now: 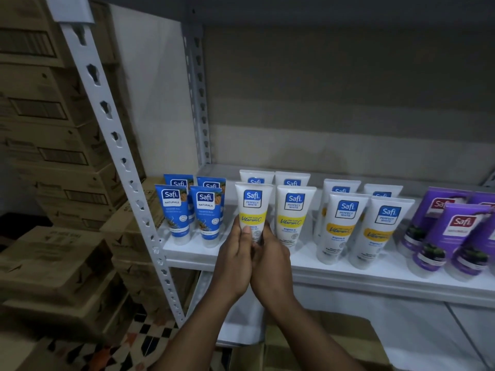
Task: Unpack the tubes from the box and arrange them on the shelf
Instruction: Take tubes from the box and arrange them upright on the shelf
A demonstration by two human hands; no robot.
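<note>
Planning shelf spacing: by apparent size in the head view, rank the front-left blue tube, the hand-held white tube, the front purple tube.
1. Front purple plastic tube; lens edge may enlarge it.
2. Hand-held white yellow-banded tube, base hidden.
3. Front-left blue tube.

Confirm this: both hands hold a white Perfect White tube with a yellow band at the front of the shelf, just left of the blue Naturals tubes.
One detail is wrong. In the head view the left hand and right hand do grip the white tube at the front of the shelf. But it stands just right of the blue Naturals tubes, not left of them.
</note>
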